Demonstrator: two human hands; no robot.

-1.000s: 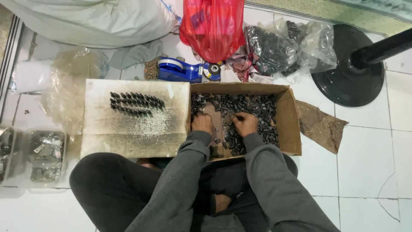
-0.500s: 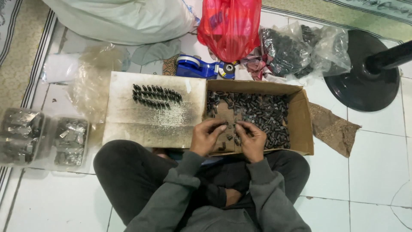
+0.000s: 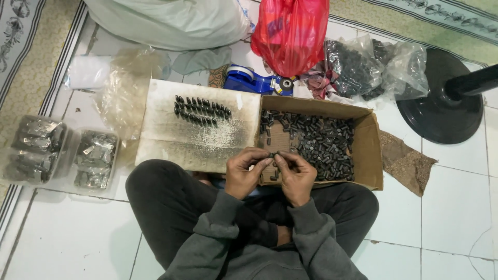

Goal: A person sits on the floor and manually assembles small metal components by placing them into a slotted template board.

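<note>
This looks like a home used for piecework, with everything laid out on a white tiled floor (image 3: 456,218) beside a patterned woven rug (image 3: 31,57). A brown cardboard box of small dark metal parts (image 3: 321,145), a red plastic bag (image 3: 290,31) and the round black base of a standing fan (image 3: 441,109) sit around the seated person.

Open brown cardboard box (image 3: 371,155); red plastic bag (image 3: 290,33) behind.

Soft, even indoor light falls from above, casting only faint shadows. The white floor tiles (image 3: 456,218) and clear plastic bags (image 3: 394,62) show mild glare. Focus is sharp centrally, with slight wide-angle bending at the edges.
</note>
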